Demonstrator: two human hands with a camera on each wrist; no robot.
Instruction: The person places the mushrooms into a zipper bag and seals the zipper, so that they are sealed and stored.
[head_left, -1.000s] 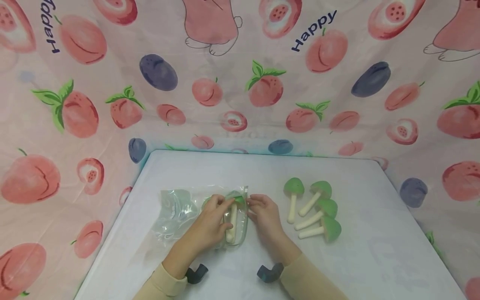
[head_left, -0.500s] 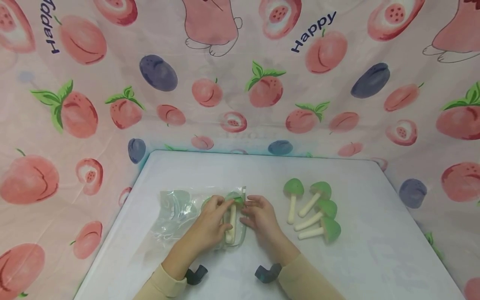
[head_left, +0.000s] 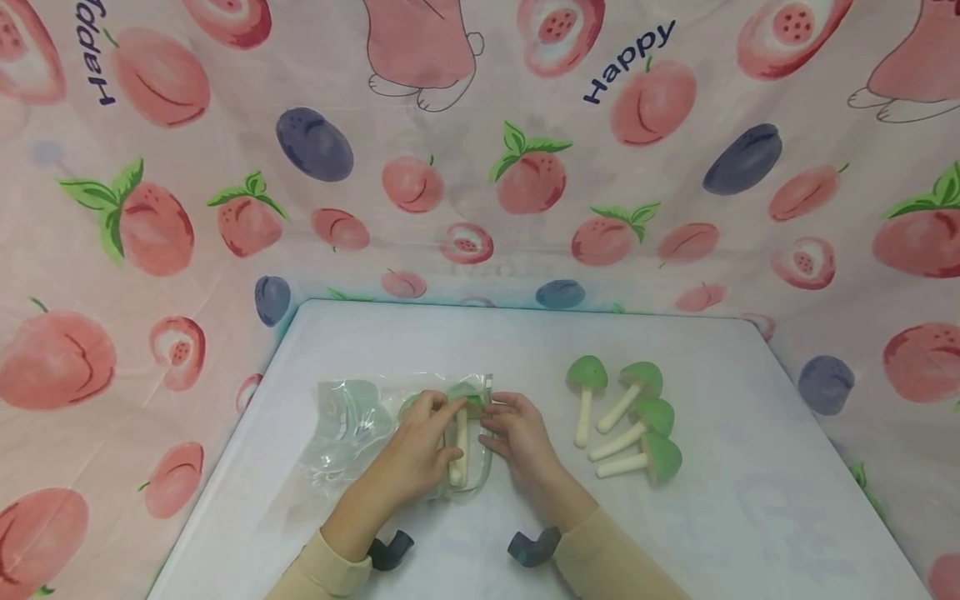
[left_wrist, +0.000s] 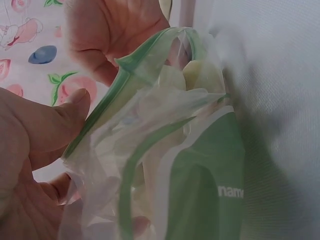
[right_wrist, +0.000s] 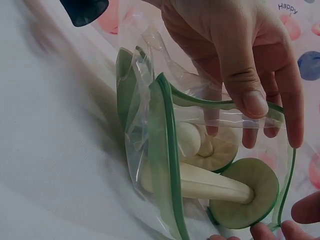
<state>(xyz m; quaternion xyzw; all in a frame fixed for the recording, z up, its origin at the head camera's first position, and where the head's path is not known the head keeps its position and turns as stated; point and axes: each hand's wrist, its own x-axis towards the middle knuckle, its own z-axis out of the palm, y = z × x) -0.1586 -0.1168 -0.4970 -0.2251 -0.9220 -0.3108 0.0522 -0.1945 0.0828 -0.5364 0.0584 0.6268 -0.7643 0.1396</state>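
Observation:
In the head view a clear zip bag (head_left: 352,450) with a green seal lies on the table, its mouth to the right. My left hand (head_left: 416,442) pinches the upper side of its mouth, thumb on the outside and fingers behind the film. Inside are toy mushrooms (right_wrist: 215,185) with cream stems and green caps; at least two show in the right wrist view. My right hand (head_left: 525,429) is at the mouth, its fingertips (right_wrist: 260,231) by the nearest mushroom's cap. Whether they touch the cap or the bag edge is hard to tell.
Several more green-capped toy mushrooms (head_left: 637,421) lie to the right on the white table (head_left: 750,500). Dark curved pieces (head_left: 534,548) sit by both wrists. A fruit-print cloth (head_left: 480,167) stands behind and on both sides.
My right hand has shifted a little left, its fingers now reaching over the bag's mouth. The mushroom nearest the mouth has moved slightly left. My left hand has kept its hold on the bag.

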